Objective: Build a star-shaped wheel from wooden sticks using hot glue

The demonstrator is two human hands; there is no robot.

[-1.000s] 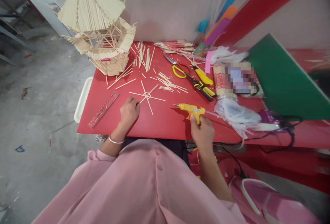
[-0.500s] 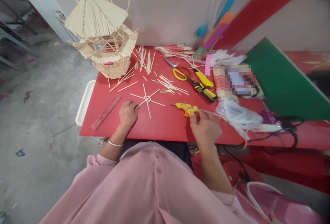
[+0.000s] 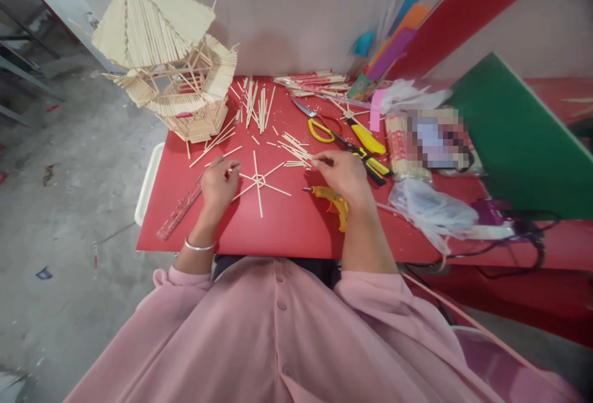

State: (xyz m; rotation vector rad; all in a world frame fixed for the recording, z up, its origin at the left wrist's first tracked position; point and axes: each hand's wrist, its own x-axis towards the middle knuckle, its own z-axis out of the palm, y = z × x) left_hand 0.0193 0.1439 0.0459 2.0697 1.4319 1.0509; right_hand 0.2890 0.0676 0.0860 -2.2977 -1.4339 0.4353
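Note:
A six-armed star of thin wooden sticks [image 3: 259, 182], with a small hexagon at its middle, lies flat on the red table. Over the tip of its upper-left arm, my left hand [image 3: 219, 185] is closed, thumb and fingers curled together; anything in them is too small to make out. My right hand [image 3: 345, 174] pinches at the right end of a pile of short wooden sticks [image 3: 296, 149]. Beneath that wrist, the yellow glue gun [image 3: 337, 200] rests on the table, partly hidden by the forearm. A clear ruler [image 3: 178, 212] lies beside my left hand.
A pagoda-like stick model [image 3: 162, 63] stands at the back left. Scissors [image 3: 319, 130] and yellow-handled pliers [image 3: 370, 165] lie beyond my right hand. Plastic bags [image 3: 430, 208], bundled sticks [image 3: 403, 143] and a green board [image 3: 519, 143] occupy the right side.
My right hand has let go of the glue gun and moved forward and left to the stick pile. My left hand has shifted slightly up and left. The view has shifted a little.

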